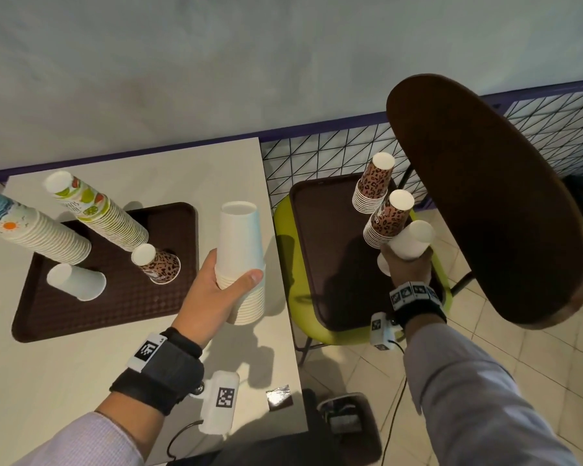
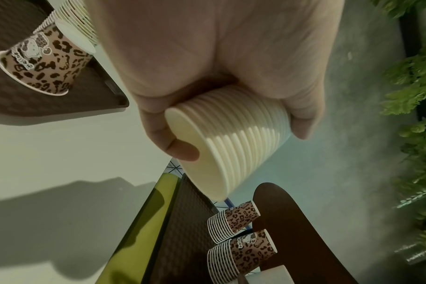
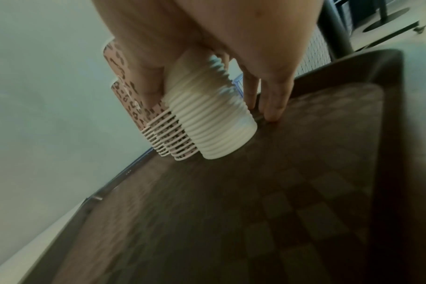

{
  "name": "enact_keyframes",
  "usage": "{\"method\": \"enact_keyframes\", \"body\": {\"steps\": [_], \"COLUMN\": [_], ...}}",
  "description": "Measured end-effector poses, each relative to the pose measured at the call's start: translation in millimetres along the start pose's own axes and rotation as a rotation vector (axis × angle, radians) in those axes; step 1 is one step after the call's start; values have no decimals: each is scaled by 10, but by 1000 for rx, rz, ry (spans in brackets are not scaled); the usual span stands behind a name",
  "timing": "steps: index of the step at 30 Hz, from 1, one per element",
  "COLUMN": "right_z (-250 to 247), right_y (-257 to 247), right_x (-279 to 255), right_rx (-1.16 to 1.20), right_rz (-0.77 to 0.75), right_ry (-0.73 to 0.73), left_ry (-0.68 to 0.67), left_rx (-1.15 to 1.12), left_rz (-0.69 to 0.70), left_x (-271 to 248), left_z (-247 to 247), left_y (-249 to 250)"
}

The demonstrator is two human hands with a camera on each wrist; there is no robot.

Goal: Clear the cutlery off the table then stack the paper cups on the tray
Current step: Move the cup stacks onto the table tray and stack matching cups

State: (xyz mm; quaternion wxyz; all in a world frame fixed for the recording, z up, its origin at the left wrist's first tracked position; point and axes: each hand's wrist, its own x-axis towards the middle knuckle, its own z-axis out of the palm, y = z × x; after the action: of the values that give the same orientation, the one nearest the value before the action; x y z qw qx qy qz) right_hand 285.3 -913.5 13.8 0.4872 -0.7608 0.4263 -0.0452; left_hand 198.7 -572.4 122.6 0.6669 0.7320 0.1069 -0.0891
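Gripping white cup stacks: left hand (image 1: 212, 290) over beige table (image 1: 81, 381), right hand (image 1: 406, 264) on chair's brown tray (image 1: 320, 264).

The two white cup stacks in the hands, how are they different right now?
The left hand grips its white stack in the air over the table edge; the right hand holds its white stack down on the chair's tray. The left stack has clear space round it; the right one stands beside two leopard-print stacks. Both are plain white, upside down.
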Motion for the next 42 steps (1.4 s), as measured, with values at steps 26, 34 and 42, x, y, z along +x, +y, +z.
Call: {"method": "enact_keyframes", "body": {"steps": [26, 34, 42], "right_z": [321, 1323, 2474], "right_y": [-127, -508, -861], "right_x": [-2083, -3325, -4277], "right_rx": [311, 344, 339], "right_rz": [-127, -66, -131], "right_ry": [-650, -1042, -1052], "left_ry": [112, 169, 192], "left_rx": [-97, -69, -123], "left_rz": [18, 1, 38], "left_x": [-406, -669, -843], "left_z": [-1084, -2317, -3543], "left_y": [-223, -551, -541]}}
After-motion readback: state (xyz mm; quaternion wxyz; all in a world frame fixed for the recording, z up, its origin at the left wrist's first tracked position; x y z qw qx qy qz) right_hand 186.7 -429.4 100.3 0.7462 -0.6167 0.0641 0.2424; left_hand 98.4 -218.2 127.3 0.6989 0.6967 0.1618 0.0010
